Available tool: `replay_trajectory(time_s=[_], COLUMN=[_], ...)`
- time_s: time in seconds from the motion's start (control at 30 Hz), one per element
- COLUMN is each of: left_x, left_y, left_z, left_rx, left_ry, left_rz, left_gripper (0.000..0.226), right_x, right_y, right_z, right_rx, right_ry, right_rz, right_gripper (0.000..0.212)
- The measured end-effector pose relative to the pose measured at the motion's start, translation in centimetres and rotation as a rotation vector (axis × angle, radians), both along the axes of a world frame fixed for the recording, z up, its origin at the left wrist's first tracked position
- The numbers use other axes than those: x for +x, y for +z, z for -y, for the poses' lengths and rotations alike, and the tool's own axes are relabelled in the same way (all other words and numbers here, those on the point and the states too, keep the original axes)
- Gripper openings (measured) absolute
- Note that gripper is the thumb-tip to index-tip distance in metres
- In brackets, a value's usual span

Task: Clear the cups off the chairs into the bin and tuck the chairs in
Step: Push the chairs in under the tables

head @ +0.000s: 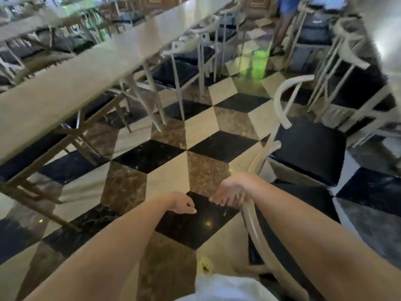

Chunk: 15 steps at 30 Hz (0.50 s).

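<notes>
The view is blurred by motion, and no cup or bin shows in it. A white chair (255, 233) with a curved backrest and a dark seat stands at my lower right, out on the floor. My right hand (231, 192) hangs over the top end of its backrest with fingers apart. Whether the hand touches the rail I cannot tell. My left hand (182, 204) hovers to the left over the tiled floor, fingers loosely bent, holding nothing. A second white chair (310, 148) with an empty dark seat stands just beyond the first.
A long pale table (65, 88) runs along the left with several white chairs (180, 68) at its side. More chairs stand by another table (386, 40) at the right. A person's legs (282, 29) show at the back. Checkered floor (195, 127) lies between the tables.
</notes>
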<state>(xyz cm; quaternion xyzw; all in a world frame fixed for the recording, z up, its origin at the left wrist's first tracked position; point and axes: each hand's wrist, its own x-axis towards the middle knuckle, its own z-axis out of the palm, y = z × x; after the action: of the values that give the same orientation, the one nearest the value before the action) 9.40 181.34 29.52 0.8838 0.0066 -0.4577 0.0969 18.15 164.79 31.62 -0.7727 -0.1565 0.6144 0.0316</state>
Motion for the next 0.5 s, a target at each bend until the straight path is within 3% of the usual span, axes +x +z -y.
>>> replay_trajectory(time_s=[0.13, 0.27, 0.37, 0.5], left_x=[7.5, 12.3, 15.5, 18.5], left_y=[0.6, 0.7, -0.4, -1.3], left_z=[3.1, 6.9, 10.1, 13.4], left_rx=[-0.070, -0.207, -0.172, -0.095], left_ry=[-0.146, -0.296, -0.696, -1.097], left_rz=[0.175, 0.428, 0.491, 0.386], left_gripper=[0.058, 0.070, 0.083, 0.088], right_x=[3.3, 2.8, -0.6, -4.6], right_y=[2.8, 0.2, -2.4, -5.6], right_z=[4.2, 9.1, 11.0, 9.5], right_rx=[0.186, 0.344, 0.396, 0.343], right_ry=[-0.191, -0.425, -0.671, -1.013], right_rz=[0.142, 0.394, 0.512, 0.563], right_gripper=[0.046, 0.040, 0.041, 0.052])
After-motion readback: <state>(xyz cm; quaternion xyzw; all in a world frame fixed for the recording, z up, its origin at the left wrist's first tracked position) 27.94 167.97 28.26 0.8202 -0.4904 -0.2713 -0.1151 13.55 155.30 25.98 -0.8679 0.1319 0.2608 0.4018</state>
